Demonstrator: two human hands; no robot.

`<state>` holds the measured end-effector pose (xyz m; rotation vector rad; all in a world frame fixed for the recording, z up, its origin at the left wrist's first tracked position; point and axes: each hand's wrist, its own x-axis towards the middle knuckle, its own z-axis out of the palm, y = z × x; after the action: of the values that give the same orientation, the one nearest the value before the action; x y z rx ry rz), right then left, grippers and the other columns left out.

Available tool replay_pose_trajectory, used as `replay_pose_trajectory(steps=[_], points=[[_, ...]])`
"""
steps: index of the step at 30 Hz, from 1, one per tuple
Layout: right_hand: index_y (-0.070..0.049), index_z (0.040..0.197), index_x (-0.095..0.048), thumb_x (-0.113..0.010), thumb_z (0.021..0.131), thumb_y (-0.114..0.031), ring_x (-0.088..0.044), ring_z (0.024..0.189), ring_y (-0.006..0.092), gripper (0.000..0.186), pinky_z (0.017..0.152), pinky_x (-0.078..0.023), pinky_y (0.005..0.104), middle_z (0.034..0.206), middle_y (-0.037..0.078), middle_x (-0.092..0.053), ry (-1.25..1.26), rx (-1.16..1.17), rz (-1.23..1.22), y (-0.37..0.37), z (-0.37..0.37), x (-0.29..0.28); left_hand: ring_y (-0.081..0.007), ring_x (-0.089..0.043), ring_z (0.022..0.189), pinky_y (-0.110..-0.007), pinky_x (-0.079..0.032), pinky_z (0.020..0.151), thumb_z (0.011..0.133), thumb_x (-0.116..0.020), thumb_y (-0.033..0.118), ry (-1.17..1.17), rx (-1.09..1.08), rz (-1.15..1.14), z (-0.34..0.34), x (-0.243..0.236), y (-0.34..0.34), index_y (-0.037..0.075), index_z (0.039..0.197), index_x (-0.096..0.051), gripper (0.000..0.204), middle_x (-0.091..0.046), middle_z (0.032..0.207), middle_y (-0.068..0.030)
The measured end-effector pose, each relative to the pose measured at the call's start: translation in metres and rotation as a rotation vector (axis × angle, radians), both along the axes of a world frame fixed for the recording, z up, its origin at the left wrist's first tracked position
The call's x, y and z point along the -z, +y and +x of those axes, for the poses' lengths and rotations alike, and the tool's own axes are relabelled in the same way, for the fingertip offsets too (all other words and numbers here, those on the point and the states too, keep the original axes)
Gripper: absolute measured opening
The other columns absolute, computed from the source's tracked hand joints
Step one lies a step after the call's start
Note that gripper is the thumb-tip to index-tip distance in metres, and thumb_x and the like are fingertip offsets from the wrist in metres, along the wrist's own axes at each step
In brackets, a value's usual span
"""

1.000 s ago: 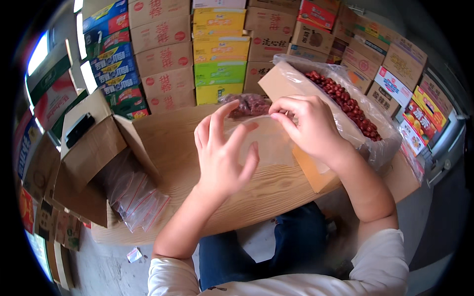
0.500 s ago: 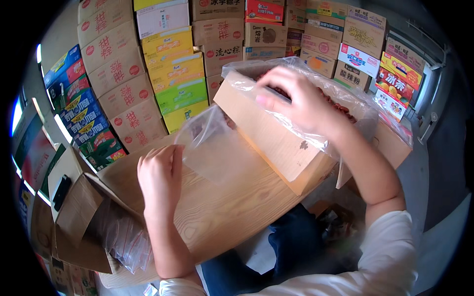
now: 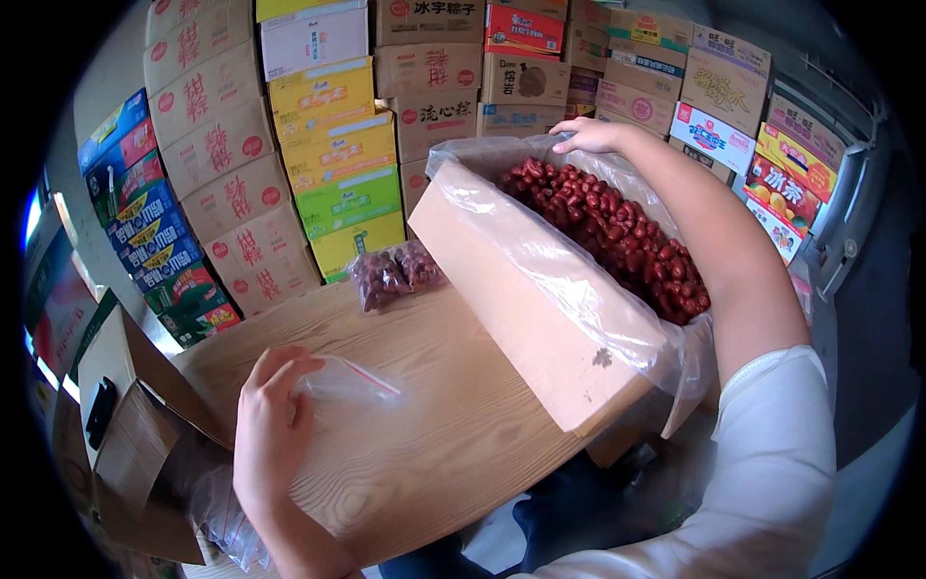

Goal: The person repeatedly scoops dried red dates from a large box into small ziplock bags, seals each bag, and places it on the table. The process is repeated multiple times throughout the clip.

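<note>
My left hand [image 3: 273, 415] is over the table's left part, its thumb and fingers pinching a small clear zip bag [image 3: 349, 379] that looks flat, with a red strip along one edge. To the right stands a large cardboard carton [image 3: 521, 299] lined with clear plastic film [image 3: 617, 314] and heaped with dark red dates [image 3: 617, 232]. My right hand [image 3: 590, 137] grips the carton's far rim, fingers over the edge and thumb on the liner side. Bags of dates [image 3: 395, 272] lie on the table just left of the carton.
The wooden table [image 3: 424, 425] reaches toward me. An open cardboard box [image 3: 145, 425] is at the left, with more clear bags [image 3: 227, 516] beside it. Stacked cartons [image 3: 231, 145] wall off the far side. My legs [image 3: 569, 502] are below the table edge.
My right hand has moved from above the carton's near side to its far rim, uncovering the dates. My left hand has drawn the bag left and down, so the bags of dates show.
</note>
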<state>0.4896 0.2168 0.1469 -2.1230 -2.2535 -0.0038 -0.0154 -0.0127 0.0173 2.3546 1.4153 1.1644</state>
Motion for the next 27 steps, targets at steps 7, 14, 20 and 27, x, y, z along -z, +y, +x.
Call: replay_pose_trajectory(steps=[7,14,20,27], points=[[-0.018,0.141,-0.042,-0.057,0.087,-0.053,-0.029,0.137,0.0357,0.066,0.111,-0.025,0.0462,0.148,0.019,-0.031,0.092,-0.010,-0.087,0.057,0.007,0.040,-0.0253,-0.062,0.076,-0.030,-0.049,0.067,0.068,-0.053,-0.015,0.068,0.033,-0.067,0.001,-0.002,-0.001,0.000,0.101,-0.066,0.038,-0.062,0.104,-0.0146],[-0.010,0.144,-0.037,-0.056,0.089,-0.053,-0.038,0.132,0.0285,0.072,0.109,-0.028,0.0372,0.140,0.017,-0.043,0.338,0.013,0.008,0.096,0.034,0.092,-0.0168,-0.056,0.066,-0.026,-0.046,0.060,0.066,-0.053,-0.016,0.073,-0.038,-0.103,-0.001,-0.002,-0.006,0.000,0.098,-0.067,0.039,-0.065,0.091,-0.0112],[-0.013,0.136,-0.039,-0.057,0.086,-0.057,-0.042,0.129,0.0318,0.069,0.106,-0.031,0.0393,0.140,0.019,-0.043,0.463,0.034,0.105,0.095,0.014,0.111,-0.0244,-0.059,0.065,-0.029,-0.047,0.059,0.066,-0.052,-0.016,0.055,-0.093,-0.104,-0.003,-0.005,-0.014,-0.002,0.100,-0.065,0.039,-0.063,0.089,-0.0144],[-0.019,0.128,-0.042,-0.059,0.079,-0.065,-0.048,0.122,0.0357,0.070,0.099,-0.038,0.0419,0.135,0.019,-0.046,0.075,0.082,0.134,0.076,0.006,0.112,-0.0261,-0.060,0.069,-0.031,-0.048,0.061,0.066,-0.051,-0.014,0.073,-0.111,-0.109,-0.002,-0.009,-0.015,-0.002,0.100,-0.064,0.038,-0.063,0.091,-0.0147]])
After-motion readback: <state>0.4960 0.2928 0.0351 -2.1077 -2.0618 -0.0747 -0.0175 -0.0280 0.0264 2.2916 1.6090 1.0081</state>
